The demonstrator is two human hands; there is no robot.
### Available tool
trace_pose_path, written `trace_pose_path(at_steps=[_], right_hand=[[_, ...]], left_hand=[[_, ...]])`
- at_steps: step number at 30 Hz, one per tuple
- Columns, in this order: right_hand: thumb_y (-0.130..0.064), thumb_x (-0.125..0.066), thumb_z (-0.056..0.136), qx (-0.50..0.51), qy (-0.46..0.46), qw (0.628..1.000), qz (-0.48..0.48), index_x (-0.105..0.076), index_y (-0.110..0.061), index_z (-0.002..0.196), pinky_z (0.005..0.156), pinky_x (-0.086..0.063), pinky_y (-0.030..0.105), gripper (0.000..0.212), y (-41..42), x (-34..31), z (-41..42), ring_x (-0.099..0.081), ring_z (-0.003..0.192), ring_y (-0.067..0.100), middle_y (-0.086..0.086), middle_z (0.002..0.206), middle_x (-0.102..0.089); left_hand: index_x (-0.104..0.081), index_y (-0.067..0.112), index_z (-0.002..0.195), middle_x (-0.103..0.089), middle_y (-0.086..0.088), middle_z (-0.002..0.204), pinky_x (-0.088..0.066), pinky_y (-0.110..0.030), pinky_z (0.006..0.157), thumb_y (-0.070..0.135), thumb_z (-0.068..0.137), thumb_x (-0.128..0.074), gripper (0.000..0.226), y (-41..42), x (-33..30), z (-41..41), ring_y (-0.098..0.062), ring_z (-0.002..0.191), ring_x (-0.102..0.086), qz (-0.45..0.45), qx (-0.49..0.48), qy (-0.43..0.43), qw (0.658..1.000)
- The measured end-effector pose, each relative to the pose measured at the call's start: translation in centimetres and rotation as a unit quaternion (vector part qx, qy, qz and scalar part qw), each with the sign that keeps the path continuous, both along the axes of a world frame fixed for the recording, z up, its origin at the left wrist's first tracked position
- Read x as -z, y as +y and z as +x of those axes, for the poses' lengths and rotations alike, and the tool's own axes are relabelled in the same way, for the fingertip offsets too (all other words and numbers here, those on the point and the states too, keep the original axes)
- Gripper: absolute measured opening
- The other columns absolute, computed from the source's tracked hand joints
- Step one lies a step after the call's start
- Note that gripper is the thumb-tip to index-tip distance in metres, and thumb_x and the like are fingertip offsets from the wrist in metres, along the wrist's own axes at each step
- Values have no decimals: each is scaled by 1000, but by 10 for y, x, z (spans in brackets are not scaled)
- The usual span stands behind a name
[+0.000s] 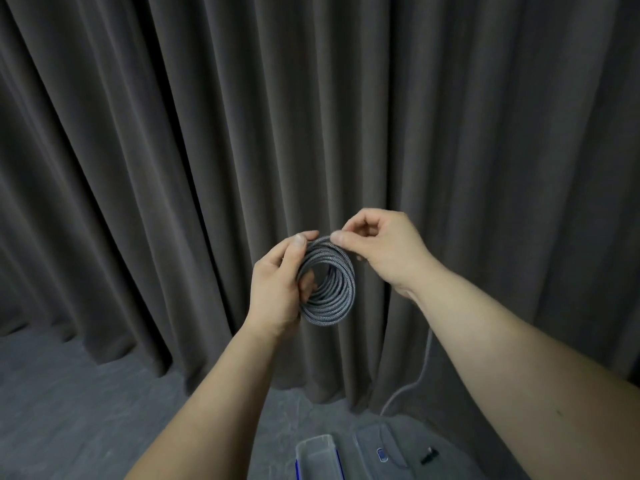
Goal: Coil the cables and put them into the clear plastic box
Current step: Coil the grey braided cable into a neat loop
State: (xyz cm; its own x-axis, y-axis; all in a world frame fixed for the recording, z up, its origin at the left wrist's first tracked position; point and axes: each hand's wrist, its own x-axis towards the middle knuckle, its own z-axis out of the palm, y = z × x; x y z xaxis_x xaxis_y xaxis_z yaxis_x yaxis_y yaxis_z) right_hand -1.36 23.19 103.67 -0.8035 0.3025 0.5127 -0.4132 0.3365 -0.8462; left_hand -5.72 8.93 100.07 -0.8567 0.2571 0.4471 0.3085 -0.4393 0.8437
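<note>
1. A grey braided cable [329, 282], wound into a tight round coil of many loops, is held in mid-air at chest height in front of a dark curtain, well above the floor.
2. The left hand [277, 282] grips the coil's left side, thumb laid over the top of the loops and fingers curled through the middle of the ring.
3. The right hand [381, 247] pinches the top of the coil between thumb and forefinger, the remaining fingers curled into the palm.
4. A loose tail of the cable [414, 382] shows below the right forearm, hanging down in front of the curtain toward the floor; where it joins the coil is hidden behind the arm.
5. The clear plastic box [317, 452] sits on the grey floor [69, 410] at the bottom edge of the view, directly below the hands, with a blue strip along its right side.
6. Just right of the box lies a clear lid [372, 441] with a small blue latch; a small black plug [429, 455] lies near it.
7. The dark grey pleated curtain [207, 133] fills the background from top to floor.
8. No brand, label or writing can be read on any item.
</note>
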Motion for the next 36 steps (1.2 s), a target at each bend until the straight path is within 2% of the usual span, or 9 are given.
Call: trace_pose_path(at_steps=[6, 11, 18, 21, 24, 28, 30, 33, 36], right_hand=[[-9, -76, 78, -2, 23, 997, -73, -66, -15, 66, 50, -38, 13, 16, -6, 7, -6, -51, 51, 0, -4, 59, -61], [-7, -71, 82, -26, 9, 996, -79, -64, -10, 72, 43, -34, 14, 13, -5, 11, -6, -43, 45, 4, -5, 52, -52], [3, -59, 87, -46, -71, 995, -53, -60, -18, 83, 45, -40, 20, 21, 4, 35, -4, -51, 49, 10, 0, 66, -62], [0, -62, 86, -26, -122, 992, 13, -56, -18, 81, 50, -45, 25, 20, 6, 42, -5, -52, 49, 11, -6, 57, -61], [-7, -64, 86, 16, -144, 986, 80, -57, -20, 77, 63, -52, 32, 18, 10, 49, -6, -58, 53, 14, -3, 63, -66], [-14, -63, 88, 55, -154, 967, 197, -55, -23, 79, 61, -46, 22, 15, 8, 49, -5, -58, 58, 9, -8, 67, -61], [-16, -58, 91, 57, -159, 937, 306, -54, -24, 86, 59, -41, 18, 10, 3, 46, -5, -54, 65, 9, -10, 71, -57], [-13, -48, 94, 81, -185, 875, 440, -50, -24, 92, 65, -48, 30, 11, -3, 39, -6, -56, 79, 21, -3, 84, -61], [-20, -45, 96, 125, -235, 850, 455, -45, -25, 90, 57, -40, 30, 9, 0, 36, -8, -54, 78, 23, 0, 90, -61]], left_hand=[[-68, 7, 98, -62, 4, 60, -35, -16, 42, 30, 87, -53, 29, -1, -2, 3, -4, 40, -40, -3, 31, 22, 999], [-71, 12, 95, -63, 4, 65, -39, -17, 47, 16, 100, -50, 21, 0, -5, 3, -4, 45, -45, -11, -46, 14, 999], [-68, 12, 93, -57, 5, 60, -29, -22, 43, 18, 100, -49, 21, -8, -17, -13, -6, 40, -36, 121, -92, -72, 986], [-67, 13, 89, -54, 4, 59, -30, -21, 42, 19, 100, -49, 22, -10, -18, -15, -7, 41, -35, 156, -105, -101, 977], [-66, 14, 86, -53, 2, 64, -32, -20, 39, 20, 100, -50, 22, -13, -16, -18, -7, 42, -35, 191, -127, -137, 963], [-66, 14, 85, -52, -1, 70, -31, -21, 41, 20, 100, -50, 23, -15, -12, -21, -8, 45, -35, 193, -156, -136, 959], [-68, 15, 84, -52, -2, 73, -31, -21, 41, 20, 99, -52, 23, -14, -10, -23, -8, 47, -37, 180, -177, -129, 959], [-69, 16, 83, -55, -6, 84, -33, -22, 42, 21, 98, -53, 22, -14, -7, -26, -8, 48, -41, 168, -195, -129, 958], [-69, 14, 84, -54, -8, 89, -33, -23, 42, 21, 98, -53, 22, -15, -4, -28, -8, 48, -41, 167, -191, -127, 959]])
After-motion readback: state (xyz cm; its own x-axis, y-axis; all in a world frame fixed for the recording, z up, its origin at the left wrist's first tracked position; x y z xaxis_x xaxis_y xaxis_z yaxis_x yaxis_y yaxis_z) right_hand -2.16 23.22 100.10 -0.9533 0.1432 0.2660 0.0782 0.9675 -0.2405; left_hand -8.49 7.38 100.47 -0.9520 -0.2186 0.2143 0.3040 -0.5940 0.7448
